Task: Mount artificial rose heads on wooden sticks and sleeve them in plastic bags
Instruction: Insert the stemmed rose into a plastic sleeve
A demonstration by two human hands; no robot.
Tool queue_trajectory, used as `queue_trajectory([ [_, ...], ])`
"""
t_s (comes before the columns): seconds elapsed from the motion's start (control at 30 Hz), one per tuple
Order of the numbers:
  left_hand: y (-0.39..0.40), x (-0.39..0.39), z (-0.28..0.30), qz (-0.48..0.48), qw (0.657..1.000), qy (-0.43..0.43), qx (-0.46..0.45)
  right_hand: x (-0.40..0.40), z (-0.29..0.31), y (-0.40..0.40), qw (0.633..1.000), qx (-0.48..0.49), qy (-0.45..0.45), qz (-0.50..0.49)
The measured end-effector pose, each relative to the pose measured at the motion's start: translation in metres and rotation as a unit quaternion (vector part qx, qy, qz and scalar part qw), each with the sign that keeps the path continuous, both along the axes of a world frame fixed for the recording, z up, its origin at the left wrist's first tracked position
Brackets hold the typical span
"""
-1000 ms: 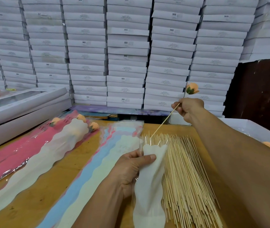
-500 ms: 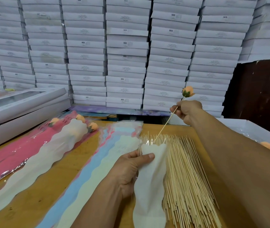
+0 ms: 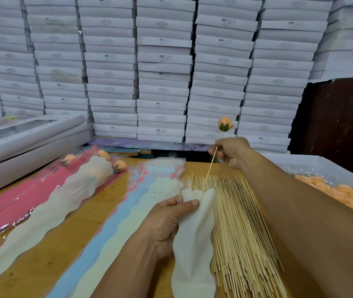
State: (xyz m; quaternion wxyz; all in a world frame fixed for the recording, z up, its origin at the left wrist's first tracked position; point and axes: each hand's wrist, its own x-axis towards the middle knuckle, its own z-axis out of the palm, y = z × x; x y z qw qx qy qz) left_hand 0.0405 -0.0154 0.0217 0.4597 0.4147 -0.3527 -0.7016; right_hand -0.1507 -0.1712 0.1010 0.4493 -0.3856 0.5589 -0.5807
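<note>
Your left hand [image 3: 167,222] pinches the plastic bag [image 3: 192,244], the stick [image 3: 209,173] tip at its mouth. Your right hand [image 3: 230,152] grips the stick just below the rose head [image 3: 225,124].

An orange rose head [image 3: 225,124] tops a thin tilted stick [image 3: 209,173] whose lower end enters a white scalloped plastic bag [image 3: 194,239].

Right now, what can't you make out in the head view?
- Stick tip: hidden inside the white sleeve held by the left hand.
- Stick's middle: covered by the right hand below the rose head.
- Box labels: too small.
- Loose rose heads: cut off by right edge.
</note>
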Motion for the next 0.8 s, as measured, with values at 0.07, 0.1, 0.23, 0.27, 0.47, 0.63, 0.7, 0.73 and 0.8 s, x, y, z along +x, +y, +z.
queue_trajectory([
  [0.07,0.000,0.000,0.000,-0.002,1.000,0.000,0.000,-0.003,0.005,-0.001,1.000,-0.013,-0.009,-0.021],
  [0.1,0.000,0.000,-0.001,-0.004,1.000,0.001,-0.001,-0.005,0.009,-0.002,0.999,-0.019,-0.014,-0.033],
  [0.23,0.000,0.000,0.000,-0.013,1.000,-0.001,-0.005,-0.015,0.020,-0.003,0.996,-0.034,-0.036,-0.072],
  [0.27,0.000,0.000,0.000,-0.014,1.000,-0.001,-0.006,-0.016,0.021,-0.003,0.995,-0.036,-0.040,-0.080],
  [0.47,-0.001,-0.001,-0.001,-0.014,1.000,0.004,-0.011,-0.022,0.018,-0.003,0.990,-0.041,-0.061,-0.123],
  [0.63,-0.001,-0.001,-0.001,-0.013,1.000,0.003,-0.010,-0.020,0.018,0.001,0.993,-0.035,-0.060,-0.098],
  [0.7,-0.001,-0.002,-0.001,-0.010,1.000,0.000,-0.010,-0.020,0.020,0.003,0.993,-0.036,-0.058,-0.095],
  [0.73,-0.001,-0.002,-0.001,-0.009,1.000,-0.002,-0.010,-0.020,0.021,0.003,0.993,-0.036,-0.055,-0.094],
  [0.8,-0.001,-0.002,-0.001,-0.009,1.000,-0.001,-0.009,-0.018,0.022,0.004,0.995,-0.033,-0.046,-0.086],
])
